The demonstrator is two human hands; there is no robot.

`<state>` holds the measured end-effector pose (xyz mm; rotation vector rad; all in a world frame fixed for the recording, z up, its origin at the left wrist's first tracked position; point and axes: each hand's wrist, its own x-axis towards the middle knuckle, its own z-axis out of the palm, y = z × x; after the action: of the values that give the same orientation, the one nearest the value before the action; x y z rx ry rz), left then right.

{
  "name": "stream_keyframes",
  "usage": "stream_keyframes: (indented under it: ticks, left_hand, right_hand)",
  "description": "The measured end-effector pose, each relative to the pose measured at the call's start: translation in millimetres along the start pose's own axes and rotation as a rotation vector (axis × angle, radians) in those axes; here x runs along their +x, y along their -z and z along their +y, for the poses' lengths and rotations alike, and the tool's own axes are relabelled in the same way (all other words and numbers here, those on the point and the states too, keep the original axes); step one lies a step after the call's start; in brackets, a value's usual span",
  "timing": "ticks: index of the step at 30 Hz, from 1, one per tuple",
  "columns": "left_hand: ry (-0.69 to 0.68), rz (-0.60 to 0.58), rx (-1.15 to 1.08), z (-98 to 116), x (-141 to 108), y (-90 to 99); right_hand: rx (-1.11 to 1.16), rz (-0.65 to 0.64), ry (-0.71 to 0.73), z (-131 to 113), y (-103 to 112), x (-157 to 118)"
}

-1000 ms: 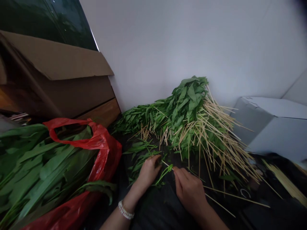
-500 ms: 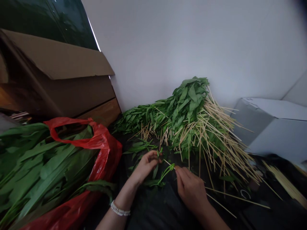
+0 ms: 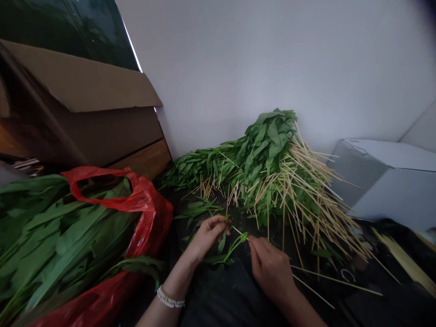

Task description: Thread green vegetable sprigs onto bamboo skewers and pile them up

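While the right hand (image 3: 270,263) pinches a thin skewer (image 3: 237,230) carrying greens (image 3: 244,237) between the hands, the left hand (image 3: 210,232) pinches a leafy sprig (image 3: 222,243) near its tip. Skewer likely light, stiff: hold behind the greens. Sprig probably soft, tear-prone: take the stem.

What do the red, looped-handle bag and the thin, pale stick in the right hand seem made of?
Red bag: thin glossy plastic, judging by creases and highlights.

Pale stick: probably bamboo or wood, seemingly matt, from its straw colour.
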<state>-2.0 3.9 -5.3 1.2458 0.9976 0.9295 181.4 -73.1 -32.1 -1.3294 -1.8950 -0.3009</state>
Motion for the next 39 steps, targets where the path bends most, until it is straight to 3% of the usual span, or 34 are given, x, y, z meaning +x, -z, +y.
stream_keyframes:
  ticks: [12,22,39]
  left_hand:
    - [-0.025,-0.005,0.147,-0.3,-1.5,-1.1]
    - [-0.060,0.031,0.123,-8.2,2.7,1.0]
    - [0.066,0.024,-0.011,-3.4,-0.9,0.4]
  right_hand:
    - [-0.002,0.003,0.000,-0.2,1.0,1.0]
    - [-0.009,0.005,-0.002,0.5,0.5,0.3]
    - [-0.016,-0.011,0.000,1.9,-1.7,-1.6]
